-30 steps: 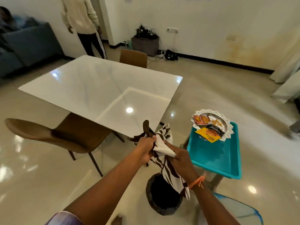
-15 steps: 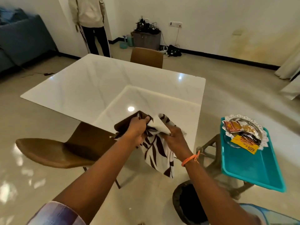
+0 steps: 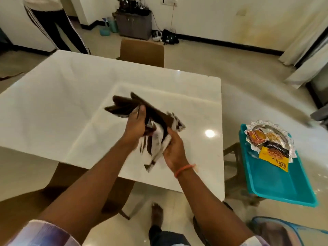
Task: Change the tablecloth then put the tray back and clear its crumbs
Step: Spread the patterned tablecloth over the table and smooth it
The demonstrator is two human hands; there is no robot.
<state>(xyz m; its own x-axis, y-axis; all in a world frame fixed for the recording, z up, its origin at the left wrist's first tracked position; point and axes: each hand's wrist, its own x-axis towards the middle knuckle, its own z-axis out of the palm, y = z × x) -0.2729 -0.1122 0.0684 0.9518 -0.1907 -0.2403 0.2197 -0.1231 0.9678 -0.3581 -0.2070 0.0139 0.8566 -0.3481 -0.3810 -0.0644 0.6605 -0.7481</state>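
Hands meet over the near right part of the white table point(image 3: 74, 89), both gripping one folded tablecloth point(image 3: 156, 119), brown with a white leaf print. Left hand point(image 3: 135, 125): fingers curled shut around the far, bunched end of the cloth. Right hand point(image 3: 173, 148): fingers closed on the near end, where a corner hangs loose below the palm. Cloth is held just above the tabletop, not yet opened out; no part seen lying flat.

Table surface bare and glossy, no cloth on it. Judgement: old covering is already off, new one about to be unfolded and spread, so the change is roughly at its midpoint.

Teal tray point(image 3: 276, 183) rests on a stool to the right of the table, well apart from the hands. On its far end sits a plate point(image 3: 282, 129) with snack packets point(image 3: 273, 155). Crumbs on the tray: too small to tell.

Left to do: spread cloth, return tray to table, clear crumbs.
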